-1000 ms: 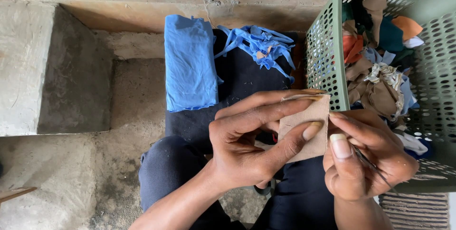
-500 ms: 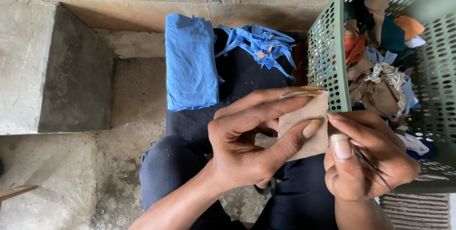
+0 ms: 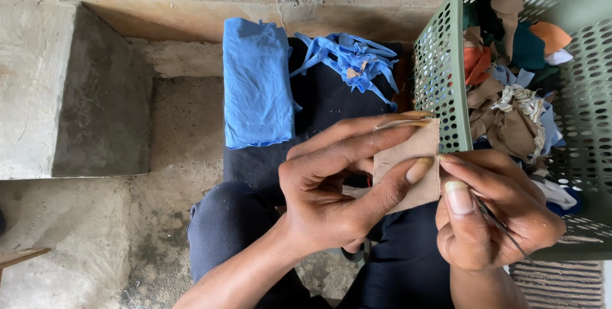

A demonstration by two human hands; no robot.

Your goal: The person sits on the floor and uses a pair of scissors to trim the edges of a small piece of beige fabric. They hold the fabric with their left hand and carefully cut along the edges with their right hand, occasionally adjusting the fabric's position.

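No packages, labels, signs or screens anywhere in view.

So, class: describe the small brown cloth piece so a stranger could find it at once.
Start at the green basket on the right. Just left of it, the left hand pinches a tan square of cloth, with the right hand at its edge. Unlike the blue cloths beyond, it is small, flat and brown.

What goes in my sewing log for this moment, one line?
left hand: holds tan cloth | right hand: pinches cloth edge, thread | green basket: beside

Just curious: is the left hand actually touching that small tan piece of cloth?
Touching. The head view shows the left hand pinching the tan cloth piece, thumb on its front.
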